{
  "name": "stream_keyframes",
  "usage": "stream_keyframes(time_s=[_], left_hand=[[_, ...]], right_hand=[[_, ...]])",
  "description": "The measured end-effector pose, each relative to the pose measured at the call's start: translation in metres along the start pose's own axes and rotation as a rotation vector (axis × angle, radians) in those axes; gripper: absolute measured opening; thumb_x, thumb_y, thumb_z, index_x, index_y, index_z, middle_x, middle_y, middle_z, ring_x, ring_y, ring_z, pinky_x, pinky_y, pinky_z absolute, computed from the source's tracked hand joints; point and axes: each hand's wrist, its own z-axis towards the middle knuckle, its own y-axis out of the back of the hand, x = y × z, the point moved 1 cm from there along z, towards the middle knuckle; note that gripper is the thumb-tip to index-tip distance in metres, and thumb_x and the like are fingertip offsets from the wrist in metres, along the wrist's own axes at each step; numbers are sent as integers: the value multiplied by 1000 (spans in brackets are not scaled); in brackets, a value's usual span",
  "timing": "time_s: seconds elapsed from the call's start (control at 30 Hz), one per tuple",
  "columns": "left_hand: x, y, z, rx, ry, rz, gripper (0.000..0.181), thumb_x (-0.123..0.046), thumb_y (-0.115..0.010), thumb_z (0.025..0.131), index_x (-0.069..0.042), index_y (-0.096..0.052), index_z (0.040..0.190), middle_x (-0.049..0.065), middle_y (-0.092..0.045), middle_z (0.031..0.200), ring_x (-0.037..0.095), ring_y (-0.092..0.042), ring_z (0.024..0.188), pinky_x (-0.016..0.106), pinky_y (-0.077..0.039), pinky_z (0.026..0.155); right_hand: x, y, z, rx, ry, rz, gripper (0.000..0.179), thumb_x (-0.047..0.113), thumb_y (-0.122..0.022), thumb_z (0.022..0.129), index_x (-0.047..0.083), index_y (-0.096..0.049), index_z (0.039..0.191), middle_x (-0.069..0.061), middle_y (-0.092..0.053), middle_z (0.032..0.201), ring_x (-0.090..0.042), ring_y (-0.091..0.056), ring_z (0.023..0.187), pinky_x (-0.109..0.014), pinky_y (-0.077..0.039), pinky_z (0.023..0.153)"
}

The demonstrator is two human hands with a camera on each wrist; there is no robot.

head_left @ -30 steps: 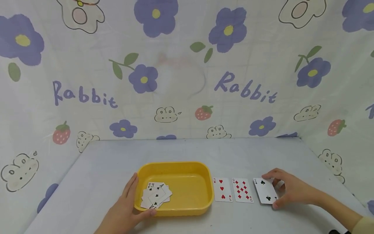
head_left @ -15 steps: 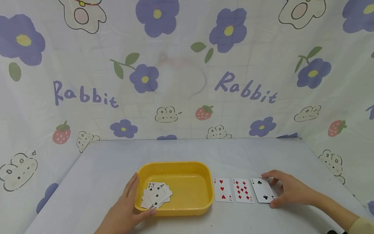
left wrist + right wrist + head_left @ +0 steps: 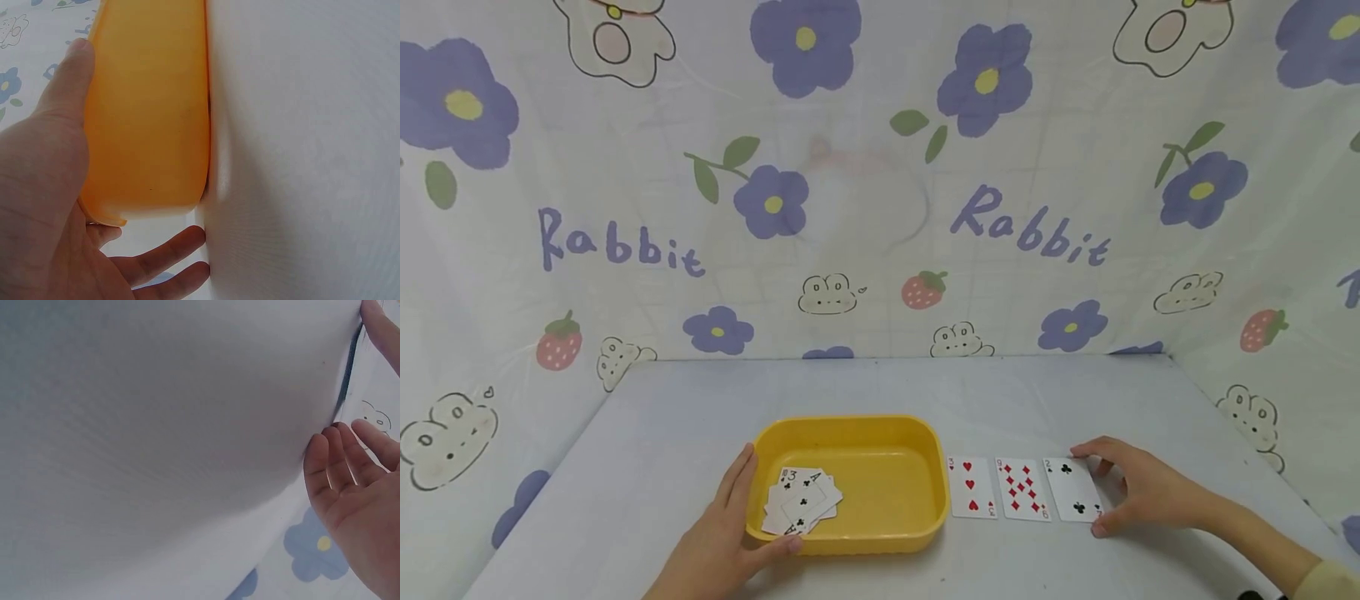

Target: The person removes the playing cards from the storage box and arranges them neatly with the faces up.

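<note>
On the right in the head view, my right hand (image 3: 1150, 490) holds the two of clubs playing card (image 3: 1069, 479) by its right-hand corners, index finger at the far one and thumb at the near one. The card lies face up at the end of a row beside the nine of diamonds (image 3: 1024, 505) and the three of hearts (image 3: 958, 500). My left hand (image 3: 715, 533) holds the near left corner of a yellow tray (image 3: 887, 546), thumb on the front rim and fingers along the left side. In the left wrist view, its lower fingers (image 3: 172, 247) reach down to the tabletop.
Several overlapping playing cards (image 3: 805, 502), an ace on top, lie face up in the tray's left half. The white table (image 3: 820, 383) meets a patterned cloth backdrop (image 3: 865, 208) at the back and sides. A dark object (image 3: 1250, 595) shows at the bottom right edge.
My right hand has moved the two of clubs slightly left, closer to the nine of diamonds, and the card now lies flatter. The left hand and tray have stayed put.
</note>
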Motion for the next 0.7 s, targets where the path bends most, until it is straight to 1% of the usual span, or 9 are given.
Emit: stream_keyframes(time_s=[0.17,0.43,0.7], left_hand=[[0,0,1,-3,-3,2,131,-82,-65,65,-14,-5,159,2,-3,164,34,-39,134,56,-39,104],[1,-2,2,3,10,-1,132,-83,-65,63,-15,-5,160,1,-1,164,33,-37,136,56,-38,104],[1,-1,2,1,-1,2,131,-82,-65,65,-15,-4,160,1,-2,164,33,-39,135,56,-39,103]], right_hand=[[2,2,0,1,23,-16,92,53,-89,62,8,-53,134,-1,-56,124,-17,-53,95,-28,-48,70],[4,6,2,53,-13,14,92,50,-89,63,7,-52,136,-1,-57,125,-20,-52,99,-29,-48,73],[3,7,1,38,11,8,91,48,-89,64,6,-52,136,-1,-57,125,-18,-53,98,-29,-51,75]])
